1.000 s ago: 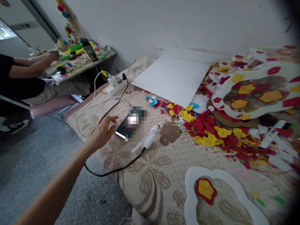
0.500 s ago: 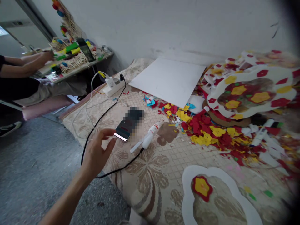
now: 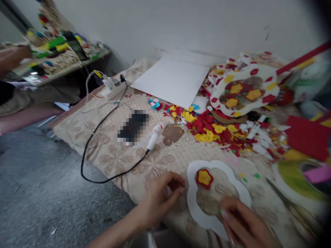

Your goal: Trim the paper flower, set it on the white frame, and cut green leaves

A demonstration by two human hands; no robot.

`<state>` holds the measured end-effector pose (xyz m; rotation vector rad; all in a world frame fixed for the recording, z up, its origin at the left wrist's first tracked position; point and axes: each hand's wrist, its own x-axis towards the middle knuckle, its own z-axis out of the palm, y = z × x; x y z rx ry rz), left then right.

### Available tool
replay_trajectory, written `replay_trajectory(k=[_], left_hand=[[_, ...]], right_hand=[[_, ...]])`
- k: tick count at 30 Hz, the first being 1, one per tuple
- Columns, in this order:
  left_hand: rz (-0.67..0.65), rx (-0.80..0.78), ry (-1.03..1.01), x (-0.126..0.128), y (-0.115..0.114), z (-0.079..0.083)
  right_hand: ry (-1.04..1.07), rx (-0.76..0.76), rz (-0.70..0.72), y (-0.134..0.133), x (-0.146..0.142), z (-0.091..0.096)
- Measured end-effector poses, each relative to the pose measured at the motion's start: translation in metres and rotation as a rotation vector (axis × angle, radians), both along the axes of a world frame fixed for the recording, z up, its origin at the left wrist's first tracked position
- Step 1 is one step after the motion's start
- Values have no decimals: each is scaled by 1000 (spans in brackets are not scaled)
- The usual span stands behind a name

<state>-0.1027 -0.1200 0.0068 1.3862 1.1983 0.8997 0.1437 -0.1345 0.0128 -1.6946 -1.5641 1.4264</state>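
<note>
A white scalloped frame (image 3: 193,199) with a see-through middle lies on the cloth-covered table. One flower (image 3: 205,178), yellow on red, sits inside it at the upper left. My left hand (image 3: 161,198) is just left of the frame, fingers curved and thumb apart, with nothing visible in it. Over the frame's lower right part, my right hand (image 3: 241,224) has its fingers bunched together. Motion blurs them, and anything between them is hidden. The white glue gun (image 3: 156,136) with its black cord and a pixelated phone (image 3: 133,127) lie beyond my left hand.
Red and yellow paper cut-outs (image 3: 207,127) are heaped below a white board (image 3: 173,81). A decorated flower panel (image 3: 244,93) leans behind them. Scissors (image 3: 289,208) and a tape roll (image 3: 287,175) lie at right. A power strip (image 3: 112,89) stands at back left; another person's hand (image 3: 17,57) is beyond.
My left hand has left the phone and moved right to beside the frame. My right hand has come into view over the frame. The view has turned rightward.
</note>
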Motion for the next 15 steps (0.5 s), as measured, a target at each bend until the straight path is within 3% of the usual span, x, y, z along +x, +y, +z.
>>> replay_trajectory(k=[2,5,15], left_hand=[[-52,-105,-149,16,8,2],[-89,-207,-341,33,16,5],[-133,-319,-395,54,11,8]], right_hand=[[254,-182,-67,17,-8,1],[458,-261,-86,34,-19,4],[473,-199,-33,21,-14,0]])
